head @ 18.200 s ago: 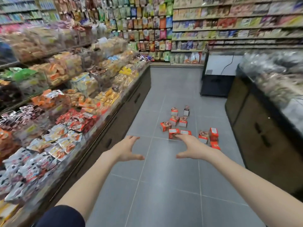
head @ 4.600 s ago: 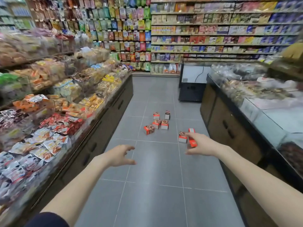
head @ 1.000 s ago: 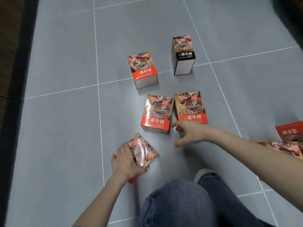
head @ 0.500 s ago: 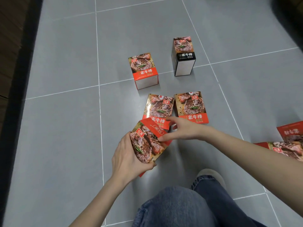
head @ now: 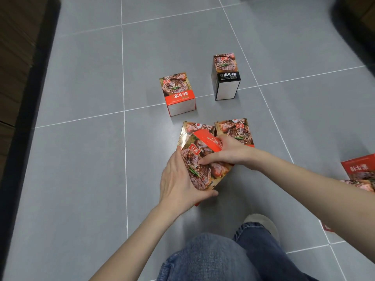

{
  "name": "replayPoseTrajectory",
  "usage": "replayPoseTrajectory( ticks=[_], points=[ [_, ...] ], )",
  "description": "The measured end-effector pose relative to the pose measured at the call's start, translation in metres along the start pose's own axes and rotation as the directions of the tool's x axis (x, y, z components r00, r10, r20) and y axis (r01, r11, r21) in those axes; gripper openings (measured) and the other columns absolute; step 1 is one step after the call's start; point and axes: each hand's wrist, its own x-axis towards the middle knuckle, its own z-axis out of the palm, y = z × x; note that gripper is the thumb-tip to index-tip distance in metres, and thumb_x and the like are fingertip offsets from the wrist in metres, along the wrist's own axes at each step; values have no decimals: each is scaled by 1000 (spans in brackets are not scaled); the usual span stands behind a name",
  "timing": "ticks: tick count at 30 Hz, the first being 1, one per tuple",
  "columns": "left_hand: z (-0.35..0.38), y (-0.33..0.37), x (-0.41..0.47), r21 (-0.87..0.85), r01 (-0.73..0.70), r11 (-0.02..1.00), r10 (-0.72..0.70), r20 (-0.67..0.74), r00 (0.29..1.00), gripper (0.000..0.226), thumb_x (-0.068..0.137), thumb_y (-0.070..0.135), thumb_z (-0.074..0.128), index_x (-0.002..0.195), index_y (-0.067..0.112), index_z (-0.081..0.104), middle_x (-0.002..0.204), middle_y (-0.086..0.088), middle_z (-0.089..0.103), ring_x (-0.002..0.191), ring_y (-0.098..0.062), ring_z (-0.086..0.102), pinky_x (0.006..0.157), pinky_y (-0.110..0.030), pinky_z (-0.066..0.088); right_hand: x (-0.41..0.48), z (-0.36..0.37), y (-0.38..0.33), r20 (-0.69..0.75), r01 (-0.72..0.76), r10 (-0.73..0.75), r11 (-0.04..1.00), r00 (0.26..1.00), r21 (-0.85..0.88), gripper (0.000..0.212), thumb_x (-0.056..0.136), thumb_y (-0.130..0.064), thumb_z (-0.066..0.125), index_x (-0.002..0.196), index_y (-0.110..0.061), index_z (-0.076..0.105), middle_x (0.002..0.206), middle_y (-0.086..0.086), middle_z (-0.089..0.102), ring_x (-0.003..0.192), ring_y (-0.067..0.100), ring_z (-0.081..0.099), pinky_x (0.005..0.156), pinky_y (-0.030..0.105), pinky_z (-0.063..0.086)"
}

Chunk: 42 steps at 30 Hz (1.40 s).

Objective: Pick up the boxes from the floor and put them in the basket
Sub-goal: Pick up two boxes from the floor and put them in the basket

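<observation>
An orange steak-picture box (head: 205, 165) is lifted just off the grey floor, tilted. My left hand (head: 178, 183) grips its lower left side and my right hand (head: 225, 153) holds its upper right corner. Behind it two more orange boxes lie flat, one (head: 189, 128) on the left and one (head: 235, 127) on the right, both partly hidden. Farther back an orange box (head: 178, 94) and a black-banded box (head: 226, 76) stand upright. No basket is in view.
More orange boxes (head: 360, 171) lie at the right edge, partly behind my right forearm. A dark cabinet base (head: 22, 78) runs along the left. My knee in jeans (head: 213, 258) and a shoe (head: 261, 224) are at the bottom. Grey tiled floor (head: 81, 169) lies around.
My left hand lifted the box off the floor and tilted it up. My right hand came over from the floor boxes and took hold of its top corner.
</observation>
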Motion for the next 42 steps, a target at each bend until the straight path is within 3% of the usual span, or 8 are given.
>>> replayPoseTrajectory(
  ticks=[5, 9, 12, 19, 24, 29, 36, 42],
  points=[
    [-8, -7, 36, -100, -177, 979, 199, 288, 937, 137, 55, 54, 83, 149, 12, -8, 159, -2, 2, 145, -15, 5, 114, -23, 6, -9, -34, 19, -85, -34, 35, 999, 996, 14, 45, 63, -26, 84, 93, -28, 50, 94, -8, 65, 82, 5, 62, 67, 18, 48],
    [-15, -25, 90, -100, -189, 977, 210, 277, 937, 126, 50, 54, 83, 148, 10, 16, 154, -9, 25, 142, -24, 23, 117, -34, 19, -17, -61, 34, -81, -89, 83, 994, 993, -70, 64, 58, -31, 87, 109, -24, 50, 99, -6, 66, 89, 12, 64, 78, 27, 53],
    [-17, -31, 137, 95, -213, 972, 173, 319, 932, 118, 60, 38, 85, 148, 4, 15, 155, -13, 20, 144, -27, 18, 118, -35, 18, -22, -73, 46, -44, -92, 90, 995, 995, -47, 45, 66, -21, 82, 93, -32, 49, 90, -14, 63, 80, 2, 62, 63, 15, 48],
    [-4, -13, 212, 468, -419, 778, 133, 529, 838, 130, 56, 47, 85, 150, 9, 5, 159, -7, 8, 146, -23, 11, 118, -35, 16, -21, -80, 79, -76, -163, 160, 986, 984, -39, 73, 60, -29, 86, 119, -24, 45, 108, -5, 64, 98, 14, 64, 90, 36, 53],
    [20, -9, 231, 516, -511, 688, 93, 635, 766, 120, 45, 58, 84, 143, 19, 27, 145, -3, 42, 128, -24, 45, 101, -39, 43, -17, -79, 96, -74, -152, 148, 987, 986, -55, 78, 58, -28, 87, 122, -22, 43, 109, -6, 63, 97, 11, 62, 88, 32, 53],
    [19, -8, 222, 496, -510, 703, 163, 586, 794, 95, 44, 50, 88, 122, 18, 45, 120, -1, 59, 106, -24, 57, 82, -35, 49, -17, -78, 98, -98, -139, 130, 986, 987, -91, 77, 58, -30, 87, 119, -25, 41, 103, -12, 59, 94, 8, 59, 82, 26, 50],
    [12, -13, 163, 555, -519, 650, 319, 421, 849, 98, 53, 44, 85, 132, 11, 38, 130, -7, 50, 119, -25, 47, 101, -34, 35, -21, -69, 84, -118, -130, 111, 976, 987, -174, 88, 56, -33, 88, 128, -21, 38, 111, -6, 58, 100, 13, 58, 86, 27, 48],
    [16, -40, 88, 617, -502, 606, 495, 200, 845, 104, 24, 41, 91, 113, 4, 51, 106, -13, 65, 94, -30, 64, 85, -34, 41, -30, -54, 70, -147, -94, 58, 963, 987, -251, 87, 58, -31, 87, 130, -18, 38, 101, -11, 54, 95, 11, 54, 79, 21, 42]
  ],
)
